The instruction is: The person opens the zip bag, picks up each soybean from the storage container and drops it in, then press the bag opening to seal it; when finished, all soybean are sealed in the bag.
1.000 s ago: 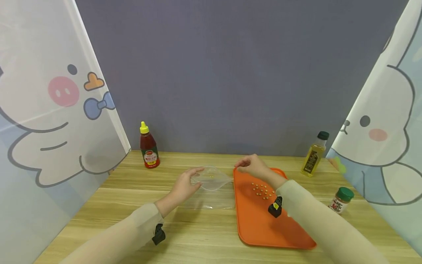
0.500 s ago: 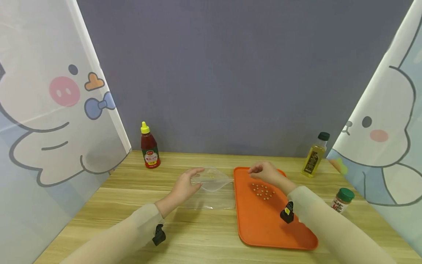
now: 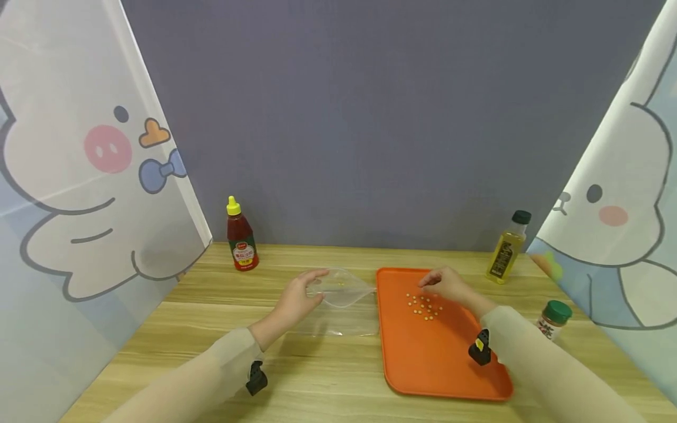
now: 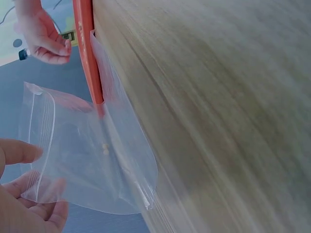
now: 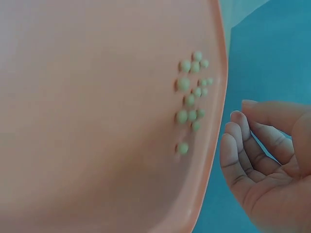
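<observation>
A clear zip-lock bag (image 3: 344, 294) lies on the table, its mouth spread apart. My left hand (image 3: 295, 298) holds the bag's mouth edge, thumb and fingers on either side of the plastic in the left wrist view. A couple of small yellowish beans (image 4: 106, 149) sit inside the bag. Several more round beans, like soybeans (image 5: 189, 100), are scattered on the orange tray (image 3: 439, 364). Above the tray's far part hovers my right hand (image 3: 449, 285), fingers loosely bent. Its thumb and index tips come close together in the right wrist view, with nothing visible between them.
A ketchup bottle (image 3: 243, 238) with a yellow cap stands back left. At the back right stands an oil bottle (image 3: 506, 249). A green-lidded jar (image 3: 553, 317) sits right of the tray, partly behind the right sleeve. Grey cloth (image 3: 338, 129) closes off the back.
My right hand has moved right and slightly down, from the tray's far left corner near the bag to above the beans' far side. The left hand and bag stay put.
</observation>
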The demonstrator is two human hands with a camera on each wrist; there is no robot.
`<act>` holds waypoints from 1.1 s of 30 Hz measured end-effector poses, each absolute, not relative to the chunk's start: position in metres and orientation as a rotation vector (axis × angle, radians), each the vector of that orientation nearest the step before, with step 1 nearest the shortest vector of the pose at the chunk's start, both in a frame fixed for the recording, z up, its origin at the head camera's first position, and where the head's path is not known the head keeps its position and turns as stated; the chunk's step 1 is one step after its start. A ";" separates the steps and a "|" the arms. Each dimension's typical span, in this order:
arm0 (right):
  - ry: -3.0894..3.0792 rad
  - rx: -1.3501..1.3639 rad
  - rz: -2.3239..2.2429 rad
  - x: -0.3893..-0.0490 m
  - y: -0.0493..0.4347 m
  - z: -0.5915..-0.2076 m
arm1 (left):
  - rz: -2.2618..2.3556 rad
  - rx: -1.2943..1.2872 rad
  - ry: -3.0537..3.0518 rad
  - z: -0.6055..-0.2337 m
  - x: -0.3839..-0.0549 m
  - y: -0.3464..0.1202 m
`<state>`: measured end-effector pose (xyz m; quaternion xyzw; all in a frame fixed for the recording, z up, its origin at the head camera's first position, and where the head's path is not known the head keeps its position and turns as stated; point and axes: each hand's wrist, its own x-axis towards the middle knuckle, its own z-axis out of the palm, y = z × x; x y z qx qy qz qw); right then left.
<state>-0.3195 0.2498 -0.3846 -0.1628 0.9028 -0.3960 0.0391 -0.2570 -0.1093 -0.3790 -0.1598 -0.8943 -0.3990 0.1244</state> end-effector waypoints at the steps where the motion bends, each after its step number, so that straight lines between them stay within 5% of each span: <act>1: 2.762 -0.505 -1.212 -0.319 0.253 -0.385 | -1.154 -0.467 -2.607 -0.379 -0.257 -0.109; 33: 2.632 -0.514 -1.188 -0.302 0.290 -0.402 | -1.145 -0.510 -2.560 -0.379 -0.256 -0.118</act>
